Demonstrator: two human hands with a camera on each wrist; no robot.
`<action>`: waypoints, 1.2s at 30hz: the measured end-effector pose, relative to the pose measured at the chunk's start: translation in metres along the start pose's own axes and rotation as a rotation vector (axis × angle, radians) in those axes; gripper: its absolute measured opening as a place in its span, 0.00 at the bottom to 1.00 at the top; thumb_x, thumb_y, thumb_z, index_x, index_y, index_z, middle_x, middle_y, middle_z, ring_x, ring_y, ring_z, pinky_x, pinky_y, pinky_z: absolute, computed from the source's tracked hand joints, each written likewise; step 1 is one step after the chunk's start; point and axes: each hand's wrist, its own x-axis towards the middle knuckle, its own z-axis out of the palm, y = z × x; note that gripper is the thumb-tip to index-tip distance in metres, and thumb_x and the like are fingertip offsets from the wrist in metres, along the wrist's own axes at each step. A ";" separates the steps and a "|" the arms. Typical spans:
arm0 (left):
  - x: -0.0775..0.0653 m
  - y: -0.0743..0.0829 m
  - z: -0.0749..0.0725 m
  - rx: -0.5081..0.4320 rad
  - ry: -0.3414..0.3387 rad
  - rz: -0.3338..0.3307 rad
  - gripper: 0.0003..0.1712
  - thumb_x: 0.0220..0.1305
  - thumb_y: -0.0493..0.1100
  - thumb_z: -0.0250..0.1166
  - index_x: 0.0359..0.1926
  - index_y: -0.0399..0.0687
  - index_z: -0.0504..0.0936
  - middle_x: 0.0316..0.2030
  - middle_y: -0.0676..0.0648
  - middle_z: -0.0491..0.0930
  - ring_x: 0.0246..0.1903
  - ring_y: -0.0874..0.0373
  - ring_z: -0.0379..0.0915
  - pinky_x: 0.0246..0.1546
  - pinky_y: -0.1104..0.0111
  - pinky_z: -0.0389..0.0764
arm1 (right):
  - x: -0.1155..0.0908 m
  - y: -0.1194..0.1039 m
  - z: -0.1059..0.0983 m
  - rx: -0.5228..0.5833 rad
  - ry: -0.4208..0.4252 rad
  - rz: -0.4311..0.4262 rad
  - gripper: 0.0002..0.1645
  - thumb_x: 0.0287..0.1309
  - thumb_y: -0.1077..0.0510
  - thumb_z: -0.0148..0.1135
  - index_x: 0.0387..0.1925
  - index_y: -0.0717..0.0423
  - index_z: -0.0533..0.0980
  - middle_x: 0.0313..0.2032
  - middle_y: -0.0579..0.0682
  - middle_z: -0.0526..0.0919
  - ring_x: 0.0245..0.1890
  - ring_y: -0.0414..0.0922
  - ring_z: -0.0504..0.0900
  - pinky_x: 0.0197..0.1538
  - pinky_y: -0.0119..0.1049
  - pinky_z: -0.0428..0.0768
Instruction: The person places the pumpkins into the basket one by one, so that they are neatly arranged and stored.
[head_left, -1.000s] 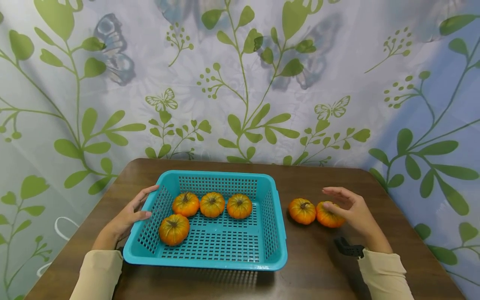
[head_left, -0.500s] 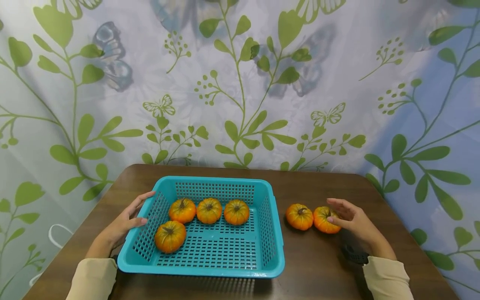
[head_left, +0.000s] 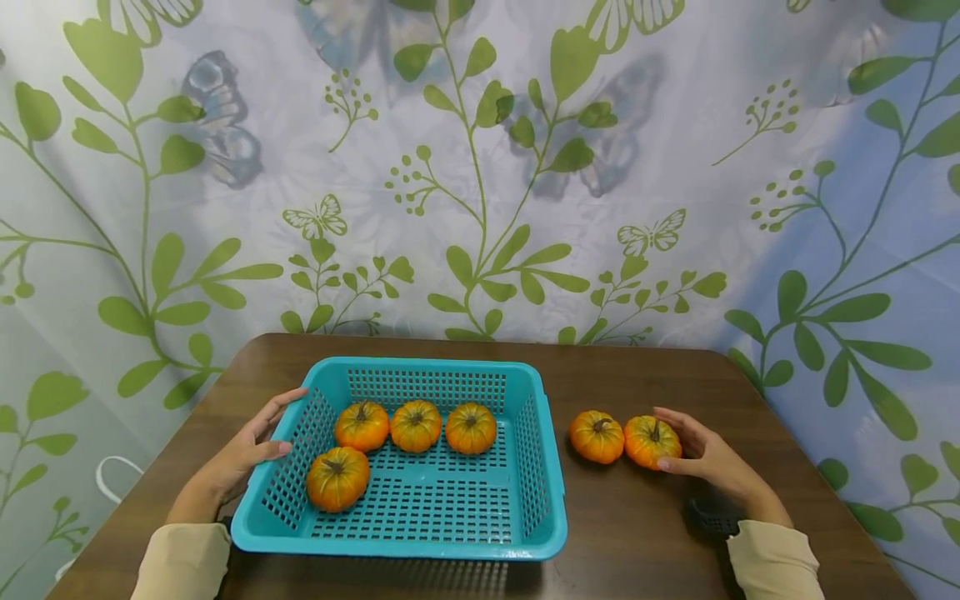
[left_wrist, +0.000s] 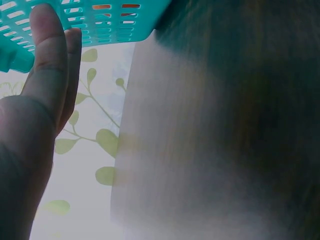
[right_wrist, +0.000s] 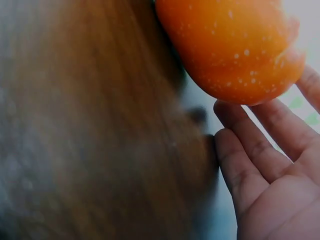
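In the head view, a turquoise plastic basket (head_left: 397,550) holds several small orange-green pumpkins, one of them a pumpkin (head_left: 337,479) at its near left. My left hand (head_left: 236,458) rests at the basket's left side, fingers extended along the outer wall; the left wrist view shows these fingers (left_wrist: 50,60) against the slotted wall. My right hand (head_left: 712,458) reaches around the right side of a pumpkin (head_left: 652,442) on the table, thumb in front and fingers behind. In the right wrist view, its fairly straight fingers lie close against the orange pumpkin (right_wrist: 235,50); firm contact is unclear.
Another pumpkin (head_left: 597,437) sits on the brown wooden table (head_left: 622,533), between the basket and the pumpkin at my right hand. A curtain (head_left: 480,183) with leaves and butterflies hangs behind the table. A dark strap (head_left: 712,517) is by my right wrist.
My right hand has moved lower and closer around the right-hand pumpkin. The left hand stays at the basket's side. The head view has tilted slightly upward.
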 end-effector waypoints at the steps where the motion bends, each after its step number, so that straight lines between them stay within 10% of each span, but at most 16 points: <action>1: 0.000 0.000 0.000 -0.004 0.001 -0.003 0.39 0.76 0.37 0.57 0.80 0.75 0.63 0.69 0.64 0.72 0.59 0.58 0.81 0.50 0.54 0.89 | -0.001 0.001 0.000 0.007 -0.005 0.008 0.45 0.66 0.70 0.69 0.79 0.72 0.59 0.67 0.26 0.73 0.62 0.21 0.73 0.59 0.19 0.73; 22: 0.000 0.000 0.003 -0.042 -0.003 -0.012 0.40 0.75 0.36 0.57 0.80 0.75 0.63 0.70 0.65 0.71 0.61 0.57 0.79 0.51 0.53 0.89 | 0.000 0.009 -0.002 0.017 0.014 -0.002 0.41 0.65 0.72 0.69 0.75 0.76 0.62 0.62 0.21 0.76 0.58 0.24 0.77 0.54 0.24 0.80; 36: -0.001 -0.002 0.003 -0.048 0.018 -0.026 0.39 0.75 0.38 0.59 0.79 0.77 0.65 0.69 0.64 0.73 0.60 0.56 0.80 0.51 0.52 0.89 | 0.001 0.004 0.002 -0.062 0.191 0.060 0.39 0.69 0.69 0.69 0.76 0.70 0.65 0.55 0.18 0.77 0.52 0.25 0.79 0.49 0.25 0.82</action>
